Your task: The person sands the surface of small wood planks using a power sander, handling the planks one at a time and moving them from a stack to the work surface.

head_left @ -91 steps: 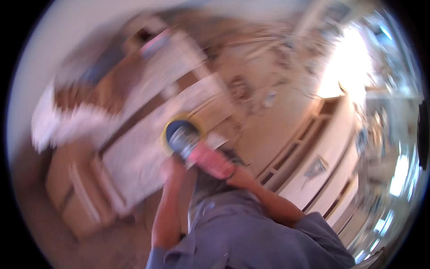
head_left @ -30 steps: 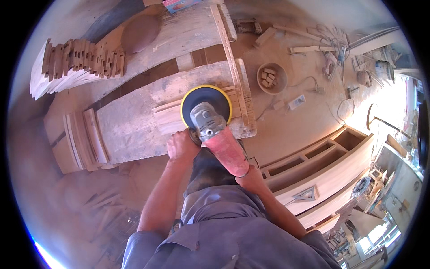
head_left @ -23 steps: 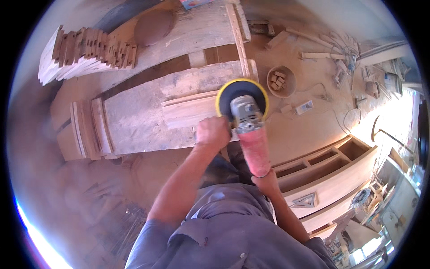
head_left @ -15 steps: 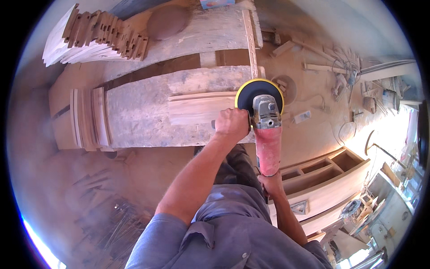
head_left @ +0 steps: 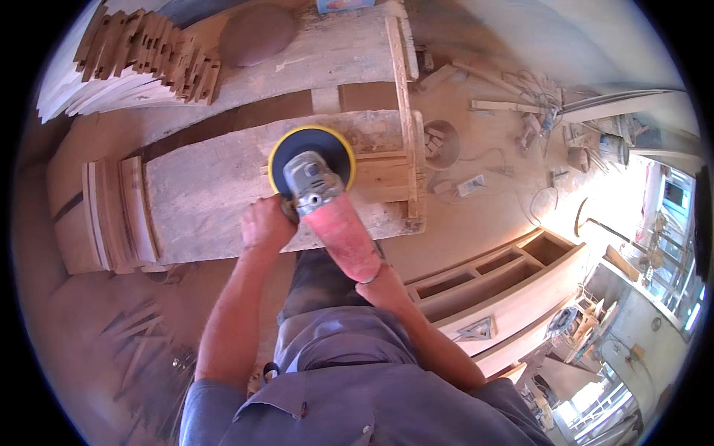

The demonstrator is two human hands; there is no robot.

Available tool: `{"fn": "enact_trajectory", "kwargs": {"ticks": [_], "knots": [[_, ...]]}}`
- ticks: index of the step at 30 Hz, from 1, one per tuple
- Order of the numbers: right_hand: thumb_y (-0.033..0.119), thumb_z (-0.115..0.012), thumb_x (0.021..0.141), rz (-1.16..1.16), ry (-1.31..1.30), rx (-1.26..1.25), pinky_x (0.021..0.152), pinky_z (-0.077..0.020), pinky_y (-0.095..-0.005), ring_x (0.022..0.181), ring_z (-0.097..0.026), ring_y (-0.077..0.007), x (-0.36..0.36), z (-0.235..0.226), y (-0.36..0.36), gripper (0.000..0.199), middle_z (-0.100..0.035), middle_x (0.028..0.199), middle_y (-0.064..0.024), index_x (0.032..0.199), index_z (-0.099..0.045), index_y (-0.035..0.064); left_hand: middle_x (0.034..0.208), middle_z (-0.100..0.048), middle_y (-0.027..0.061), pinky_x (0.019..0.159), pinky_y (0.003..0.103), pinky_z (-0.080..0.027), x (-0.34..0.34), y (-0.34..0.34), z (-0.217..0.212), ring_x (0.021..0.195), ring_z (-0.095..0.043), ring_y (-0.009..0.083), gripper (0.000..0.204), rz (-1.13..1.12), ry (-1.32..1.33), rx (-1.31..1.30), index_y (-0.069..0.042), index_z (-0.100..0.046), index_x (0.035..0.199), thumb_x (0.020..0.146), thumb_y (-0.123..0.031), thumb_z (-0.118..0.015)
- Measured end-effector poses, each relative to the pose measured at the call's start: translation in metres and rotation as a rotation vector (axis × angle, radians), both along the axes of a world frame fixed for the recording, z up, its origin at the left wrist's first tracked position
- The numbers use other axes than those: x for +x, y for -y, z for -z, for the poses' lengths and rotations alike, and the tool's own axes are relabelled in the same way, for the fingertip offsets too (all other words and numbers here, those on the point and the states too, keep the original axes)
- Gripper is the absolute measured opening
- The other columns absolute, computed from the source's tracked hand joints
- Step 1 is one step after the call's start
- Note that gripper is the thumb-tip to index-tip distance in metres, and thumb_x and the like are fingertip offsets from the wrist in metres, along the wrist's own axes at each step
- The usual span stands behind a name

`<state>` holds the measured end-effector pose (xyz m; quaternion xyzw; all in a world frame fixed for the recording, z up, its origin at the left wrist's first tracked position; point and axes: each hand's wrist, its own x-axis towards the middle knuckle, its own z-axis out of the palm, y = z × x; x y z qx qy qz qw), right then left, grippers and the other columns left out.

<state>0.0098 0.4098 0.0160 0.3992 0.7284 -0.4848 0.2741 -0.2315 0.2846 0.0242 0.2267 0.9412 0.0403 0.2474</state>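
Note:
A disc sander (head_left: 338,234) with a dusty red body, a grey metal head and a round black pad rimmed in yellow is held in both hands. My left hand (head_left: 266,224) is closed round its side handle, left of the head. At the rear end of the red body, my right hand (head_left: 382,287) is wrapped round the grip. Beneath the pad lies a pale wooden board (head_left: 383,180) on the worn workbench (head_left: 201,186); the sander hides its left part. The board's right end meets a wooden strip (head_left: 402,111) fixed across the bench.
Upright boards (head_left: 111,212) stand at the bench's left end. A tall stack of wood pieces (head_left: 141,56) and a brown disc (head_left: 258,35) rest on the far bench. Right of me is a wooden drawer frame (head_left: 491,286); a bucket of offcuts (head_left: 444,143) stands beyond the bench.
Both hands have carried the sander leftward along the board, from its right end to its left part. The tool's body now slants, its rear toward the right. The whole view has shifted a little.

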Motion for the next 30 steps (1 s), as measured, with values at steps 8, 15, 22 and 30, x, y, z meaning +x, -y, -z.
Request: {"fn": "enact_trajectory", "kwargs": {"ticks": [8,15,22,30], "knots": [[0.020,-0.071,0.072,0.195,0.158,-0.038,0.068,-0.0533,-0.0441,0.077,-0.070,-0.0329,0.051,-0.007,-0.022,0.028,-0.068,0.075,-0.0204,0.083,-0.066,-0.0052,0.087,-0.074,0.0166,0.074,0.046,-0.058,0.016,-0.062,0.006,0.084,-0.073,0.0334,0.018,0.206,0.203,0.065,-0.008,-0.075,0.090,0.084,-0.016,-0.060],[0.007,-0.070,0.074,0.649,0.066,-0.170,0.045,-0.0413,-0.0309,0.050,-0.055,-0.0147,0.082,-0.008,-0.042,0.009,-0.057,0.059,-0.0045,0.076,-0.061,0.0054,0.094,-0.074,0.0136,0.078,0.042,-0.059,0.028,-0.129,0.002,0.092,-0.073,0.0302,0.018,0.298,0.340,0.235,-0.010,-0.076,0.091,0.084,-0.014,-0.061],[0.018,-0.074,0.073,0.247,0.270,-0.123,0.054,-0.0482,-0.0364,0.057,-0.062,-0.0169,0.017,-0.010,-0.005,0.020,-0.066,0.069,-0.0096,0.076,-0.067,-0.0007,0.089,-0.074,0.0137,0.076,0.044,-0.059,-0.015,-0.032,-0.001,0.086,-0.073,0.0314,0.014,0.120,0.218,0.160,-0.010,-0.076,0.087,0.082,-0.017,-0.064],[0.014,-0.073,0.072,0.119,0.101,-0.135,0.051,-0.0448,-0.0328,0.053,-0.058,-0.0138,-0.035,-0.016,0.031,0.016,-0.061,0.061,-0.0047,0.070,-0.063,0.0023,0.085,-0.072,0.0193,0.073,0.047,-0.058,-0.038,0.042,-0.002,0.082,-0.073,0.0356,0.015,-0.062,0.147,0.082,-0.008,-0.073,0.086,0.077,-0.017,-0.066]]}}
